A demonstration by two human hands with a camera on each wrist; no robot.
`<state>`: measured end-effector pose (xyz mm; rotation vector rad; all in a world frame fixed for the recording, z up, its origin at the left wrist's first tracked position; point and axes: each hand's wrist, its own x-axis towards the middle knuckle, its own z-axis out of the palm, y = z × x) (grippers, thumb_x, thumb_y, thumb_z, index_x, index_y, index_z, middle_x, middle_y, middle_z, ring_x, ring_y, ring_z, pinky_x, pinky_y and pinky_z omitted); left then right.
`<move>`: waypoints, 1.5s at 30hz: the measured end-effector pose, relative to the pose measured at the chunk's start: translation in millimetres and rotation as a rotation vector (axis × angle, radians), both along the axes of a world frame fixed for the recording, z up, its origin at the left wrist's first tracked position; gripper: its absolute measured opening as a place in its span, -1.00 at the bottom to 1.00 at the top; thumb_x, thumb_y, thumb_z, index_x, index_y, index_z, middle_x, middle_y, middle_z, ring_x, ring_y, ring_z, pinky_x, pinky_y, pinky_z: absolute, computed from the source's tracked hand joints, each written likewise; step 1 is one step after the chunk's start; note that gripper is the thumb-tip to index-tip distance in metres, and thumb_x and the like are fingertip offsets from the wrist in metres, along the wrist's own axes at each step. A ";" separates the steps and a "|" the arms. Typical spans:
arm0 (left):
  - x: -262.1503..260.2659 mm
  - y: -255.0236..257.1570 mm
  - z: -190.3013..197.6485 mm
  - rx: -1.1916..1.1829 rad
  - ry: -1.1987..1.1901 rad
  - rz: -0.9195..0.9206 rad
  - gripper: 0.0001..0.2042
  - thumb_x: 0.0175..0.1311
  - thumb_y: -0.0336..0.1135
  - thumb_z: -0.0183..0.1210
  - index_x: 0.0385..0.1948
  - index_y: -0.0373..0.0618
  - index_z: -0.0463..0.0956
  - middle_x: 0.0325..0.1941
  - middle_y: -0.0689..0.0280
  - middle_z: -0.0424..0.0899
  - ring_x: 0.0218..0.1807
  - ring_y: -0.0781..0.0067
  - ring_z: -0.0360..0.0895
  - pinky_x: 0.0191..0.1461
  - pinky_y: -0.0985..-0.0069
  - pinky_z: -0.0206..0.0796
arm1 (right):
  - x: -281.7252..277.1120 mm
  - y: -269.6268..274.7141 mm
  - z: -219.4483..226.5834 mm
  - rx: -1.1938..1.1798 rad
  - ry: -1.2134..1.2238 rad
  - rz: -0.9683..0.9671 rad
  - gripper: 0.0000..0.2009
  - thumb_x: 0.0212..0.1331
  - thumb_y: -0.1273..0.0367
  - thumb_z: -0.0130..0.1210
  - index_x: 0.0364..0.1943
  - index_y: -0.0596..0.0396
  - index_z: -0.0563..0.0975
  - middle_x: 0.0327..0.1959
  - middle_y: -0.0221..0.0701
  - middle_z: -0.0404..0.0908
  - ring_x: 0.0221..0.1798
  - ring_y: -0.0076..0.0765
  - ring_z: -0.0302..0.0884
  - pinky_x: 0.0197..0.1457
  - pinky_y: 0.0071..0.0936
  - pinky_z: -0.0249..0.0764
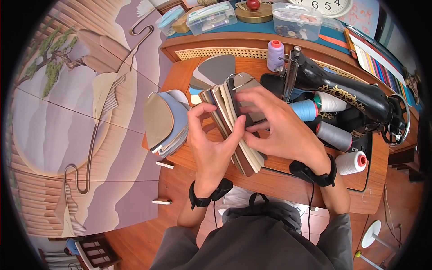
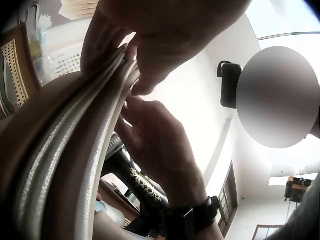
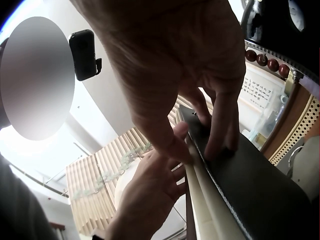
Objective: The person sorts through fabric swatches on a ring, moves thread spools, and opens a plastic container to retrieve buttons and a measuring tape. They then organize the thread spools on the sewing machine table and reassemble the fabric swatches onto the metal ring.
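A bundle of leather swatches (image 1: 248, 167) in brown, cream and dark grey stands edge-up, with a metal ring (image 1: 234, 78) at its far end. My left hand (image 1: 209, 141) spans the bundle, fingers on its left side and thumb on the top edges. From the right, my right hand (image 1: 285, 128) pinches swatches between thumb and fingers. Its fingertips lie on a dark swatch (image 3: 250, 175) in the right wrist view, with the thumb against the cream edges. Slight gaps show between the brown and cream layers (image 2: 75, 145) in the left wrist view.
Another ringed swatch set (image 1: 158, 118) lies fanned at the table's left edge, and grey swatches (image 1: 217, 67) lie behind. A black sewing machine (image 1: 342, 90) stands at right among thread spools (image 1: 333, 135). Plastic boxes (image 1: 211, 19) line the back shelf.
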<state>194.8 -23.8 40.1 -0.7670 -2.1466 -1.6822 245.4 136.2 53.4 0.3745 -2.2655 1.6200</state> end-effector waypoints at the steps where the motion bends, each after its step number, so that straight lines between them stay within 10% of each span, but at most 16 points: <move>1: 0.1 0.5 0.3 -0.006 0.008 0.008 -0.61 0.11 -0.49 0.35 -0.08 -0.21 0.34 -0.07 0.22 0.51 -0.06 0.38 0.58 -0.10 0.42 0.54 | 0.5 0.1 -0.1 0.000 0.000 0.000 -0.50 0.07 0.47 0.28 0.12 0.30 0.40 0.17 -0.15 0.40 0.11 -0.09 0.59 -0.01 -0.35 0.75; 13: 0.6 -6.0 -0.2 0.099 -0.089 0.001 -0.56 0.08 -0.56 0.28 -0.03 -0.18 0.26 -0.06 0.20 0.52 0.00 0.40 0.58 0.04 0.41 0.47 | -4.4 0.9 1.3 -0.062 -0.040 -0.138 -0.46 0.19 0.34 0.27 0.23 0.14 0.34 0.11 -0.16 0.44 0.01 -0.10 0.63 -0.10 -0.38 0.62; 16: 3.1 -9.9 -7.6 0.121 0.021 -0.058 -0.54 0.09 -0.59 0.26 -0.01 -0.17 0.24 -0.06 0.20 0.54 0.03 0.39 0.57 0.08 0.42 0.47 | -11.8 6.6 -7.8 0.263 0.379 -0.352 -0.36 0.18 0.17 0.33 0.27 0.16 0.34 0.06 -0.12 0.52 -0.05 -0.05 0.64 -0.02 -0.26 0.56; 18: 4.0 -10.8 -5.0 0.220 0.009 -0.140 -0.54 0.11 -0.60 0.25 0.00 -0.17 0.23 -0.05 0.20 0.54 0.05 0.39 0.57 0.09 0.43 0.46 | -2.5 6.8 1.1 0.020 -0.028 -0.154 -0.36 0.22 0.31 0.29 0.34 0.15 0.29 0.20 -0.25 0.51 0.09 -0.30 0.55 0.30 -0.34 0.35; 22: 7.2 -14.4 4.8 0.406 -0.145 -0.351 -0.55 0.16 -0.61 0.22 0.03 -0.17 0.20 -0.04 0.20 0.54 0.11 0.38 0.55 0.09 0.48 0.47 | 0.5 20.0 22.8 -0.067 -0.435 0.073 -0.53 0.21 0.27 0.31 0.14 0.22 0.51 -0.12 -0.35 0.65 -0.11 -0.56 0.52 0.00 -0.53 0.46; 28: -2.3 -16.5 2.5 0.387 -0.160 -0.429 -0.64 0.23 -0.64 0.16 0.03 -0.19 0.30 0.18 0.11 0.45 0.17 0.34 0.52 0.15 0.44 0.46 | -3.5 12.8 9.4 -0.090 -0.074 -0.023 -0.55 0.23 0.10 0.28 -0.01 0.20 0.58 -0.25 -0.33 0.68 -0.26 -0.44 0.57 -0.12 -0.46 0.48; 36: -133.8 -158.9 -28.2 -0.324 0.092 0.335 -0.54 0.38 -0.06 0.16 0.08 -0.31 0.43 0.06 0.03 0.60 0.20 0.17 0.50 0.31 0.30 0.28 | -8.1 11.7 1.3 -0.135 -0.082 -0.230 -0.53 0.25 0.11 0.24 0.06 0.20 0.54 -0.18 -0.27 0.68 -0.32 -0.44 0.55 -0.28 -0.48 0.41; 38: -174.1 -196.5 -48.5 -0.565 -0.285 0.533 -0.29 0.35 0.16 0.12 0.19 -0.45 0.36 0.11 -0.10 0.57 0.22 0.09 0.50 0.31 0.29 0.28 | -11.3 13.4 -4.0 -0.131 -0.083 -0.247 -0.50 0.24 0.10 0.25 0.08 0.22 0.54 -0.17 -0.26 0.69 -0.32 -0.46 0.54 -0.28 -0.50 0.41; 45: -190.9 -196.9 -49.3 -0.420 -0.814 0.290 -0.16 0.26 0.30 0.14 0.18 -0.51 0.39 0.20 -0.11 0.51 0.22 0.10 0.48 0.32 0.39 0.27 | -9.6 13.9 1.4 -0.124 -0.147 -0.230 -0.46 0.20 0.10 0.28 0.09 0.28 0.56 -0.17 -0.24 0.71 -0.26 -0.51 0.55 -0.27 -0.54 0.40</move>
